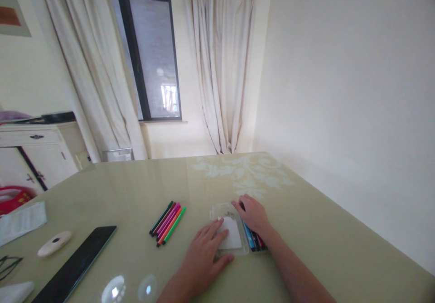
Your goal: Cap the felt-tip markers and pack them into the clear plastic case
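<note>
Left hand (203, 254) spread out, palm down, with fingers on a clear case (217, 211) and thumb near the bottom edge. Nothing gripped there, only a soft-looking press, maybe to stop the case from sliding on the smooth table (118, 189). Just by those fingers, a white card (234, 238), in or on the case; hard to say which.

Right hand (253, 214) close by but not touching the left one, bent over the pens in the case (250, 239). Thumb pointing left, over the top right corner of the clear part. Perhaps placed so to keep the pens down in a tidy row. Pinching one, or just lying on top? Hidden from this side, so no way to know. Blue, black and red poking out below.

Case set right in front, probably to be easy for both hands to reach.

To the left, well apart from the case, the loose pens (169, 220): dark, pink, orange and green, side by side on a slant. Maybe put close together so as not to roll about.

Farther left, a long black slab (76, 264), a white oval thing (54, 244) and some paper (23, 221). Out of the way there, perhaps to give the hands room.

Past the table, a window (154, 58) between pale curtains (224, 58).
</note>
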`<act>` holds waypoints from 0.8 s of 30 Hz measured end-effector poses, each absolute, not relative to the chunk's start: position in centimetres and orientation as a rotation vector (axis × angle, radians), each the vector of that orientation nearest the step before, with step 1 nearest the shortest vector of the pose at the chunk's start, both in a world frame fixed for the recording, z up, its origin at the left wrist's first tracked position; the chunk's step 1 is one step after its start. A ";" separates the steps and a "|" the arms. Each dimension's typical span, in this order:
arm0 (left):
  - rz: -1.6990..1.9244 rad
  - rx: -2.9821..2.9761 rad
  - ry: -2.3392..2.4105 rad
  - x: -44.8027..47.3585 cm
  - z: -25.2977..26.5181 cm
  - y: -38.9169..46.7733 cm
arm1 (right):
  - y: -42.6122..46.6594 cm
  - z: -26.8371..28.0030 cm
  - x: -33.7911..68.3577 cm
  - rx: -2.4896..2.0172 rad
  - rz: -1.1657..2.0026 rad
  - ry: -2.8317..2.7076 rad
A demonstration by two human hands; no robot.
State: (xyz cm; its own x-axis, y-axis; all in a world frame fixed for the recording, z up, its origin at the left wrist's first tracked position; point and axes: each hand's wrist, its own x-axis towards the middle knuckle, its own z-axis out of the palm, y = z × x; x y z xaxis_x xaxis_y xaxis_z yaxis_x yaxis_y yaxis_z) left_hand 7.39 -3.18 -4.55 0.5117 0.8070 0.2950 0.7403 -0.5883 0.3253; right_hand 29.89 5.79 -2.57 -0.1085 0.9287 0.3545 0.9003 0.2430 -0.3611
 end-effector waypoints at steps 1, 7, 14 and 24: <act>0.633 2.586 1.336 7.3 -4.4 -3.1 | 5.9 -2.6 30.0 -1.632 0.105 -1.971; 0.599 2.560 1.370 6.9 -4.6 -2.9 | 6.3 -1.8 31.1 -1.372 0.427 -1.817; 0.806 2.638 1.342 6.6 -4.5 -3.0 | 5.0 0.8 30.5 -1.390 0.285 -1.369; 0.688 2.750 1.803 5.9 -6.2 -1.4 | 1.9 -0.9 22.9 -1.184 0.809 -1.650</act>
